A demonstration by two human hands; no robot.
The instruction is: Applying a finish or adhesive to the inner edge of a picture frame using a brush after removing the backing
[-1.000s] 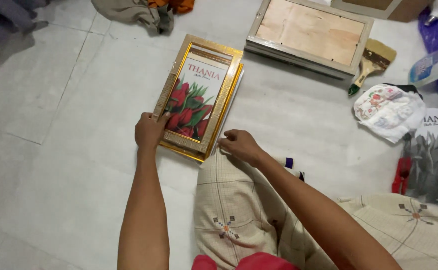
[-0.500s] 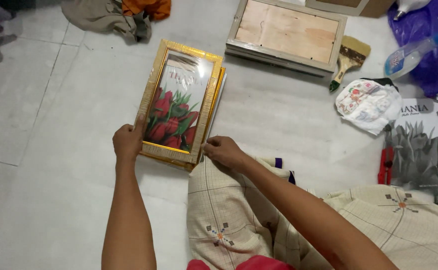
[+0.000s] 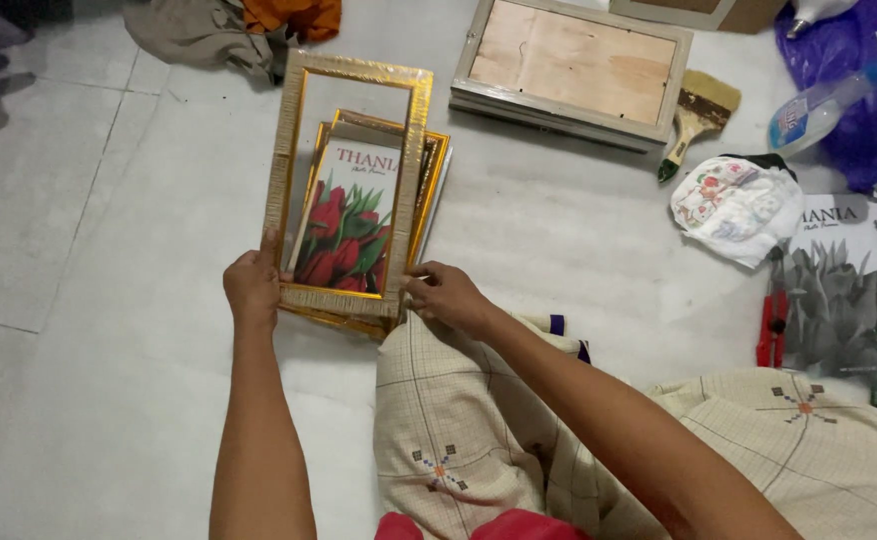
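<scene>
Gold frame (image 3: pixel 351 190) over red-tulip print (image 3: pixel 347 232)

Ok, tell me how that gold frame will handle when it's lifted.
The gold frame, held at its lower corners by the left hand and right hand, is an open rectangle, so probably light and fairly stiff. Its glossy wrapping may feel slippery. Its thin rails could twist under a hard grip.

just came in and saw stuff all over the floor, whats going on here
A person sitting on the floor holds a gold picture frame by its near corners, left hand and right hand, raised over a stack of gold frames with a red tulip print. A wooden-backed frame, a paintbrush and a spray bottle lie nearby.
</scene>
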